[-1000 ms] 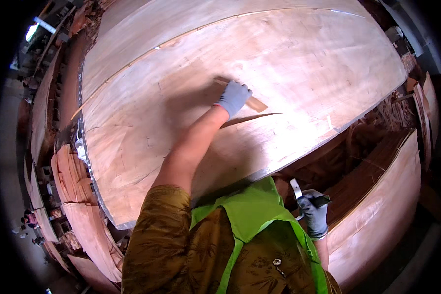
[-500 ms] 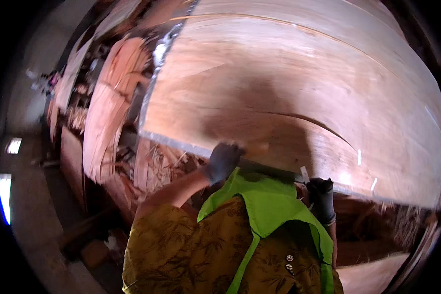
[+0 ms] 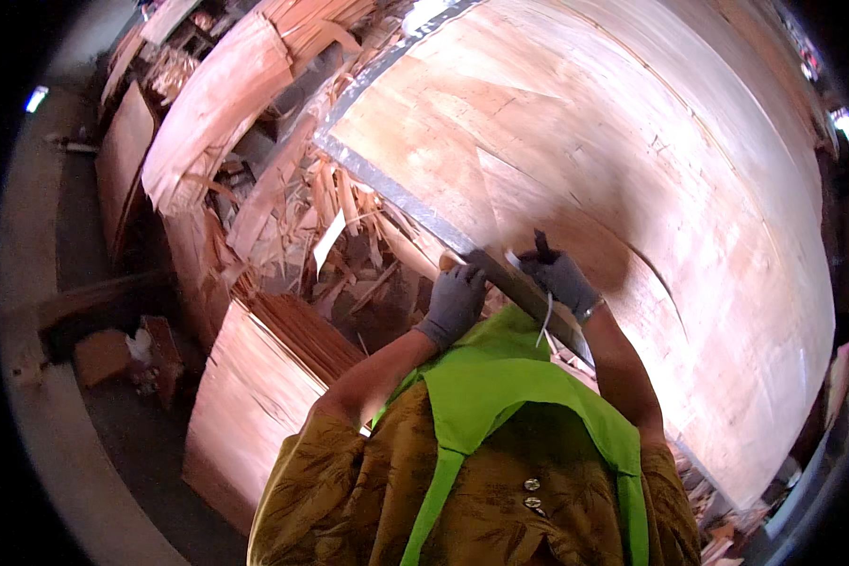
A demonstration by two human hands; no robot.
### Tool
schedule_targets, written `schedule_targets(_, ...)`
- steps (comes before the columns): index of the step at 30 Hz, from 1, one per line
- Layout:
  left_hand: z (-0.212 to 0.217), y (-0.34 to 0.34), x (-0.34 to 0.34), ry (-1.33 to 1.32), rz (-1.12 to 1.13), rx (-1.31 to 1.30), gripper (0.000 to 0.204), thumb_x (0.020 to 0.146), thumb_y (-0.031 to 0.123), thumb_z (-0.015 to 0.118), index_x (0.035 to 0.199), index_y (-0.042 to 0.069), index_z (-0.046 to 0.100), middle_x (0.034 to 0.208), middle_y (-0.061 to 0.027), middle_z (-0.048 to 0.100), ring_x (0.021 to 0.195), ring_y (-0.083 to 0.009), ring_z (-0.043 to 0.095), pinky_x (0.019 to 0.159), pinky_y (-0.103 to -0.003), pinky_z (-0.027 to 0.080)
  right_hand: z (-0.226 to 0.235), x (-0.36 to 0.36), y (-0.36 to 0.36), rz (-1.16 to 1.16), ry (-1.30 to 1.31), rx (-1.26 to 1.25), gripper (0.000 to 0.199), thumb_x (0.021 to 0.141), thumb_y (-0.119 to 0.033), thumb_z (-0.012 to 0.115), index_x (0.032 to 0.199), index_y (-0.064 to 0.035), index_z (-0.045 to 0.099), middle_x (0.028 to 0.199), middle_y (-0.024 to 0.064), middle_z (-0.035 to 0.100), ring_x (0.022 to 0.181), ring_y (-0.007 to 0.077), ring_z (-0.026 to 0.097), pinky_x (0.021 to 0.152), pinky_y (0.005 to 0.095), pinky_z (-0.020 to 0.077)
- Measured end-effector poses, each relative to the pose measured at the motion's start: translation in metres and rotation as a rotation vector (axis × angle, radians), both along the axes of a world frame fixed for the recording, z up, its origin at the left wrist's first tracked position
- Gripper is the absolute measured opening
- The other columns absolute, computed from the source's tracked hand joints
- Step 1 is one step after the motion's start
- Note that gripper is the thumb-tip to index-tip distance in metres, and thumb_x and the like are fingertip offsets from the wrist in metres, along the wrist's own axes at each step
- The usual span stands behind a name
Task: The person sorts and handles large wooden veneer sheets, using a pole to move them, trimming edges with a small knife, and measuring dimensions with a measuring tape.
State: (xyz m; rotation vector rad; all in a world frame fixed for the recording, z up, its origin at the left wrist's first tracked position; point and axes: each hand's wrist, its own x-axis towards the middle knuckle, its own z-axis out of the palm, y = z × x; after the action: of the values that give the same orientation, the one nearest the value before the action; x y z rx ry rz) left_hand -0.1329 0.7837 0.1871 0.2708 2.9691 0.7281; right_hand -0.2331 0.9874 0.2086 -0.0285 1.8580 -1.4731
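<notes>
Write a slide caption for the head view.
Gloved left hand and right hand at the near edge of a large veneer sheet, scrap wood piled beside.

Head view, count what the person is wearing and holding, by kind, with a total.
Grey gloves: 2, on the left hand and the right hand
Dark-handled tool in the right hand: 1
Green apron: 1
Patterned mustard shirt: 1
Total: 5
Both hands are at the near edge of the large veneer sheet.
</notes>
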Motion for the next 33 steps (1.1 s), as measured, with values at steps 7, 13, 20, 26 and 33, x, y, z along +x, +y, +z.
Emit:
schedule_targets(7, -0.004, 0.003, -0.029, 0.298, -0.096, 0.004, 0.072, 0.069, 0.026, 0.065, 0.130, -0.002, 0.036, 0.134, -0.0191, 0.037, 0.126, -0.0330, 0.034, 0.102, -0.053, 0.025, -0.018, -0.040, -0.032, 0.154, 0.102, 0.221, 0.022, 0.081, -0.022, 0.064, 0.093, -0.0028, 0.068, 0.069, -0.0005, 0.060, 0.061, 0.0063, 0.049, 0.054, 0.0248, 0.0399)
schedule_targets(13, -0.018, 0.012, -0.042, 0.320, -0.081, -0.088, 0.057, 0.073, 0.026, 0.059, 0.125, 0.008, 0.046, 0.133, -0.0126, 0.042, 0.123, -0.0292, 0.039, 0.100, -0.054, 0.026, -0.019, -0.030, -0.007, 0.084, 0.018, 0.215, 0.023, 0.080, -0.023, 0.065, 0.084, -0.0010, 0.067, 0.062, -0.0014, 0.055, 0.055, 0.0054, 0.047, 0.048, 0.0239, 0.0356)
schedule_targets(20, -0.020, 0.010, -0.051, 0.379, -0.105, -0.063, 0.047, 0.070, 0.023, 0.060, 0.114, 0.008, 0.056, 0.126, -0.0121, 0.047, 0.117, -0.0290, 0.043, 0.096, -0.056, 0.029, -0.046, 0.058, -0.016, -0.122, 0.318, 0.114, 0.031, 0.085, -0.025, 0.061, 0.097, 0.0038, 0.060, 0.066, 0.0026, 0.056, 0.057, 0.0112, 0.048, 0.052, 0.0308, 0.0414)
schedule_targets(26, -0.012, -0.008, -0.074, 0.301, -0.288, -0.087, 0.043, 0.074, 0.027, 0.058, 0.114, 0.011, 0.057, 0.120, -0.0104, 0.052, 0.110, -0.0286, 0.047, 0.093, -0.048, 0.036, -0.038, 0.067, -0.004, -0.222, 0.125, 0.029, 0.028, 0.086, -0.022, 0.059, 0.091, 0.0057, 0.058, 0.067, 0.0025, 0.056, 0.063, 0.0097, 0.049, 0.059, 0.0304, 0.0440)
schedule_targets(33, -0.013, -0.098, -0.170, 0.259, -0.378, -0.119, 0.041, 0.075, 0.020, 0.056, 0.114, 0.007, 0.055, 0.118, -0.0103, 0.054, 0.102, -0.0323, 0.052, 0.087, -0.043, 0.041, -0.008, 0.007, -0.059, -0.472, 0.018, -0.067, 0.019, 0.087, -0.020, 0.059, 0.088, -0.0018, 0.063, 0.064, -0.0054, 0.049, 0.054, 0.0042, 0.040, 0.048, 0.0216, 0.0327)
